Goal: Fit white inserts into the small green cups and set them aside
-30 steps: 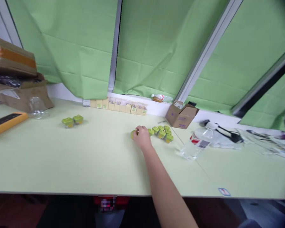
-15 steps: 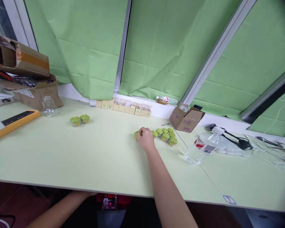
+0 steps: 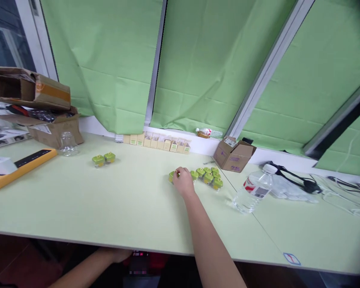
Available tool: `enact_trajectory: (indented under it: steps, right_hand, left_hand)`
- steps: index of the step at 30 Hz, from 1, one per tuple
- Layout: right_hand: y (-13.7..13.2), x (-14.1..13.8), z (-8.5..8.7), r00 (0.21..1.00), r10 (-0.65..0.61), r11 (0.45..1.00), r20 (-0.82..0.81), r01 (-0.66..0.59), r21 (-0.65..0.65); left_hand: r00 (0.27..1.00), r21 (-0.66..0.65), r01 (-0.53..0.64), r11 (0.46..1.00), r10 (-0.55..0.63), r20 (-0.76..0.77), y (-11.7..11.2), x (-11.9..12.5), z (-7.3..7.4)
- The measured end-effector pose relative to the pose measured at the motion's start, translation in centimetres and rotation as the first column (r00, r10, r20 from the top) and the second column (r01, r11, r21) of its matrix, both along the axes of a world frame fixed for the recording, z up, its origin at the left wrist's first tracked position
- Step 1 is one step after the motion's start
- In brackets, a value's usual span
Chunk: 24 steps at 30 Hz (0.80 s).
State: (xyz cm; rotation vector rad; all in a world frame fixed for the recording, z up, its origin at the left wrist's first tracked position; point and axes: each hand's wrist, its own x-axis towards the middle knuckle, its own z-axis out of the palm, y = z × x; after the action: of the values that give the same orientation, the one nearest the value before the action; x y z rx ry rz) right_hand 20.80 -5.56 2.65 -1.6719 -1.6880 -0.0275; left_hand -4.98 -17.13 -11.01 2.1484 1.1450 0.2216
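Note:
My right hand (image 3: pixel 183 181) is over the middle of the table, fingers pinched at the top of a small clear container with a green lid (image 3: pixel 171 176). The fingers partly cover it. Just right of the hand stands a cluster of several similar green-lidded containers (image 3: pixel 208 177), with yellow contents and small loops on top. Two more green-lidded containers (image 3: pixel 104 159) stand apart on the left. My left hand (image 3: pixel 121 255) is below the table's front edge, beside a dark device with a lit red display (image 3: pixel 140 254); its fingers are hidden.
Small cream boxes (image 3: pixel 159 143) line the back edge. A cardboard box (image 3: pixel 234 155) and a large water bottle (image 3: pixel 254 190) stand to the right, near cables (image 3: pixel 343 196). At left are a yellow-edged power strip (image 3: pixel 25 169), a clear jar (image 3: pixel 68 145) and stacked cartons (image 3: pixel 55 130).
The view has tilted up and shifted slightly. My right hand stays at the same green-lidded container. My left hand shows more at the table edge, closer to the device.

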Motion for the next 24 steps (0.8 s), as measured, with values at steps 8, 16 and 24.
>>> enact_trajectory:
  steps: [8, 16, 24]
  right_hand:
    - [0.3, -0.2, 0.0, 1.000, 0.025, 1.000, 0.008, -0.025, 0.000]
    - [-0.3, -1.6, 0.2, 0.955, 0.250, 0.965, -0.158, -0.259, -0.037]
    - [1.2, -1.6, -1.4, 0.794, 0.365, 0.915, -0.487, -0.403, 0.027]
  left_hand:
    - [0.741, -0.455, 0.610, 0.649, -0.671, 0.036, -4.7, 0.6, 10.6]
    - [0.833, 0.172, 0.005, 0.985, -0.099, 0.545, 6.3, 5.4, 22.7]
    - [0.865, 0.218, -0.024, 0.976, -0.089, 0.493, 14.2, 7.8, 13.4]
